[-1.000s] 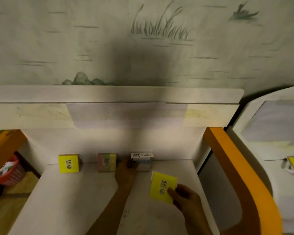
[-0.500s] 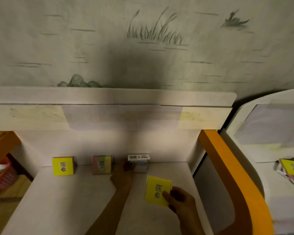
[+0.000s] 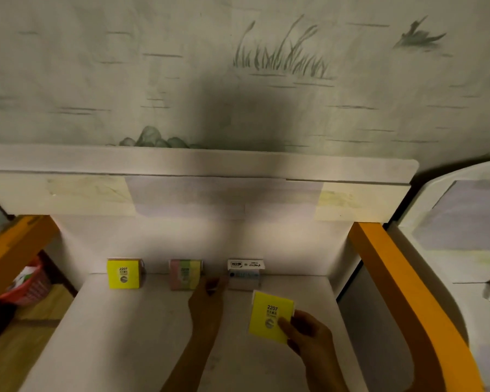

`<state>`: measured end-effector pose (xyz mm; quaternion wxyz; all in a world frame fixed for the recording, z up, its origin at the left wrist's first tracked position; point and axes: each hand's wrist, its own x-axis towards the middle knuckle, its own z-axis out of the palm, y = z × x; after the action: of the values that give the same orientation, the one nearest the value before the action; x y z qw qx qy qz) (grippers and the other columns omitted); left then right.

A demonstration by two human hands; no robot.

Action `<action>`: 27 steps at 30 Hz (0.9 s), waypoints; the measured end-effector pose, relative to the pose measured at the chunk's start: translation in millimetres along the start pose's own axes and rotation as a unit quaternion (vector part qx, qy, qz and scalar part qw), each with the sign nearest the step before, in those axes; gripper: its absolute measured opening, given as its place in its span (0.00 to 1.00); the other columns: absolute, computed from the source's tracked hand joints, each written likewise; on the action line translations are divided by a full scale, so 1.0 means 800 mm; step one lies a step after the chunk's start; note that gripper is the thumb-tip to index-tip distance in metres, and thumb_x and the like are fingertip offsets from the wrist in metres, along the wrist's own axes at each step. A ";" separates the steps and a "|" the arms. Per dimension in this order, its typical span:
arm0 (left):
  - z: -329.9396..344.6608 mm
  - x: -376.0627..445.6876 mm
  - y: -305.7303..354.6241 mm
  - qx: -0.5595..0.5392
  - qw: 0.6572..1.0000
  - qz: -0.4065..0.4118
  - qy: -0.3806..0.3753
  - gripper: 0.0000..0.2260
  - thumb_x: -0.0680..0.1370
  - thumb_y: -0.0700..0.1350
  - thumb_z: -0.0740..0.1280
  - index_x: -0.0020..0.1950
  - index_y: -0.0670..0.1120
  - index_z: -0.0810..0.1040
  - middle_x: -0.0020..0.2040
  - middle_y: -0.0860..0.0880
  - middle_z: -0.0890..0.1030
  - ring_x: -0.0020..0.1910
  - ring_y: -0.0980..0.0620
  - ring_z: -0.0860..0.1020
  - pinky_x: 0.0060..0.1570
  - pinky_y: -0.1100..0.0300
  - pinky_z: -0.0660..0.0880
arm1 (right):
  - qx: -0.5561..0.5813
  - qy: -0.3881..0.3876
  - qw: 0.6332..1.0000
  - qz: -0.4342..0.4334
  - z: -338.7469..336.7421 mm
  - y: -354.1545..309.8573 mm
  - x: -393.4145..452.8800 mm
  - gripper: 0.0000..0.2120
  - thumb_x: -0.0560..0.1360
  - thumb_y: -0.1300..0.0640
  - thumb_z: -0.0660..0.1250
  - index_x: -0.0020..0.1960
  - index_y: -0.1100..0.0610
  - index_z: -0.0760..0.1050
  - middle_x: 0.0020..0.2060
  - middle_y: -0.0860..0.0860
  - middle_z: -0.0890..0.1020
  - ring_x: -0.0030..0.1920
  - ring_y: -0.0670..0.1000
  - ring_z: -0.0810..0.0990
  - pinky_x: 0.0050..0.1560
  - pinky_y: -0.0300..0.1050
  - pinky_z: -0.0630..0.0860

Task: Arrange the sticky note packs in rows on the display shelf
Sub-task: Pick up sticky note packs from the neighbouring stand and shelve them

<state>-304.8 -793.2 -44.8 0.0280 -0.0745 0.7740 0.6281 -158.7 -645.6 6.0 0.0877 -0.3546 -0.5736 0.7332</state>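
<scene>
**Three packs lined up, a fourth in your grip**

Your right hand (image 3: 309, 333) pinches a yellow pack (image 3: 270, 316). Ahead of your left hand (image 3: 207, 302), whose fingers I cannot tell, stand a yellow pack (image 3: 123, 273), pastel pack (image 3: 185, 274) and white-labelled pack (image 3: 245, 271) on the shelf (image 3: 125, 335). Row unfinished.

Shelf (image 3: 153, 321): white, with orange side panels (image 3: 402, 292). Standing packs: yellow (image 3: 123, 273); pink, green and yellow striped (image 3: 186, 274); white-headed with black print (image 3: 245, 268); held pack (image 3: 270, 316) yellow. Wall (image 3: 238, 66): pale green, grey-green grass and bird motifs
</scene>
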 end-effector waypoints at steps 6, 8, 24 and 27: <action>-0.086 -0.017 0.019 -0.017 0.961 -0.094 -0.261 0.10 0.78 0.51 0.69 0.54 0.48 0.83 0.47 0.49 0.86 0.46 0.49 0.85 0.48 0.55 0.81 | -0.045 -0.054 0.997 -0.031 0.054 0.015 0.002 0.10 0.70 0.62 0.75 0.51 0.58 0.82 0.43 0.53 0.87 0.47 0.55 0.85 0.44 0.47 0.80; -0.115 -0.020 0.024 -0.006 0.955 -0.076 -0.287 0.11 0.75 0.50 0.73 0.55 0.48 0.83 0.48 0.49 0.86 0.47 0.50 0.85 0.48 0.55 0.82 | -0.059 -0.074 0.995 -0.040 0.079 0.019 -0.001 0.08 0.70 0.62 0.75 0.49 0.58 0.83 0.42 0.53 0.87 0.46 0.54 0.86 0.45 0.48 0.79; -0.301 0.084 -0.030 0.040 0.999 0.000 -0.011 0.07 0.76 0.38 0.71 0.54 0.41 0.82 0.44 0.49 0.84 0.46 0.49 0.82 0.45 0.62 0.76 | -0.187 -0.138 0.972 -0.047 0.182 0.052 -0.021 0.08 0.74 0.58 0.73 0.52 0.49 0.82 0.47 0.48 0.86 0.46 0.47 0.85 0.47 0.43 0.81; -0.311 0.108 -0.035 0.069 0.997 0.010 0.019 0.10 0.77 0.38 0.70 0.58 0.38 0.81 0.49 0.45 0.81 0.47 0.49 0.79 0.50 0.57 0.75 | -0.252 -0.120 0.958 -0.064 0.177 0.062 -0.021 0.08 0.74 0.55 0.73 0.50 0.45 0.81 0.47 0.45 0.85 0.46 0.45 0.84 0.47 0.43 0.81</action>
<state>-373.7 -1048.5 -31.9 0.0123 -0.0767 0.8164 0.5723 -219.9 -781.2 -19.2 -0.0274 -0.2368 -0.7674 0.5952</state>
